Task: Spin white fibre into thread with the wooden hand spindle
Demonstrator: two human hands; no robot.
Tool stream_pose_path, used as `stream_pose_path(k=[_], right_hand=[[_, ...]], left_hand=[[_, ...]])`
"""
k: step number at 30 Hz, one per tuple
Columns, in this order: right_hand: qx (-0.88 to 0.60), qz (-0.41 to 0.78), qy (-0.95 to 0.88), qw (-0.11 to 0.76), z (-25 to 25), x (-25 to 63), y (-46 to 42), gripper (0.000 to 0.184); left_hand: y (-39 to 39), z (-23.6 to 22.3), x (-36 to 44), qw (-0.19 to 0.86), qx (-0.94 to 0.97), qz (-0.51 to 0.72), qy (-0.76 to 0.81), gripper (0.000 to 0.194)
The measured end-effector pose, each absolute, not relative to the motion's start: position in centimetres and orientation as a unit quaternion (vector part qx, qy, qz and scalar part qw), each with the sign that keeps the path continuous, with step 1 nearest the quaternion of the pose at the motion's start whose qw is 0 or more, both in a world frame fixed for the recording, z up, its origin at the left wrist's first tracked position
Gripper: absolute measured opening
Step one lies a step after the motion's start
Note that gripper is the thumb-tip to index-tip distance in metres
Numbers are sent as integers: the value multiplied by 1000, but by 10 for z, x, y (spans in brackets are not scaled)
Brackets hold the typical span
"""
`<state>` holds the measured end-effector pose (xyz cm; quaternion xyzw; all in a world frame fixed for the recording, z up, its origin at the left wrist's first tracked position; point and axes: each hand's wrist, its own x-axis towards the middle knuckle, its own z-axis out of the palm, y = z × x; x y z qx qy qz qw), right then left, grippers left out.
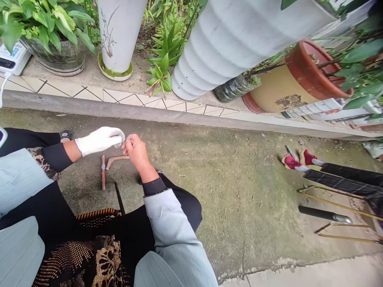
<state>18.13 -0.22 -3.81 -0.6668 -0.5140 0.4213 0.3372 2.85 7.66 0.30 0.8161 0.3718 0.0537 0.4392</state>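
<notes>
At the far left, around 9 o'clock, a white power unit is sitting beside a leafy plant in a glass pot, with its cable trailing downward. The person's left hand, in a white glove, is reaching in from 9 o'clock and closing narrowly on a small shiny metal piece, though its exact shape is too small to tell. The bare right hand is coming up from 6 o'clock, with its fingertips pinching the same piece just beside the glove, so the piece is sitting between the two hands, at the right hand's 9 o'clock.

Below the hands, at their 7 o'clock, a straight copper pipe is lying on the mossy concrete ground, and a bent copper pipe is lying with its end near the straight one. Neither hand is touching them. A thin black rod is leaning down toward a striped orange-and-black seat edge.

Farther right, a white ribbed column is standing at 12 o'clock, and a terracotta pot is lying tilted at 2 o'clock. At 3 o'clock, another person's feet in red shoes are resting well apart from the hands, beside a brass-coloured frame with a black grip.
</notes>
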Motion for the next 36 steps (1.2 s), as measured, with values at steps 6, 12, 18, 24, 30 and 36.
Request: stream_pose_path(k=[6, 12, 18, 24, 30, 36], right_hand=[[-656, 437, -515, 337, -37, 182, -2, 6], [-661, 395, -569, 288, -38, 185, -3, 7], [-667, 359, -610, 231, -36, 186, -3, 8], [-656, 318, -652, 209, -36, 189, -3, 9], [-655, 310, -656, 212, -36, 189, -4, 23], [-653, 256, -698, 146, -29, 189, -4, 17]], left_hand=[[75, -5, 28, 487, 800, 35, 349, 29], [74, -13, 26, 638, 687, 48, 345, 23], [74, -18, 23, 679, 639, 16, 362, 23], [74, -16, 25, 655, 654, 32, 377, 22], [74, -11, 26, 629, 686, 32, 364, 25], [76, -15, 24, 609, 696, 20, 380, 23]])
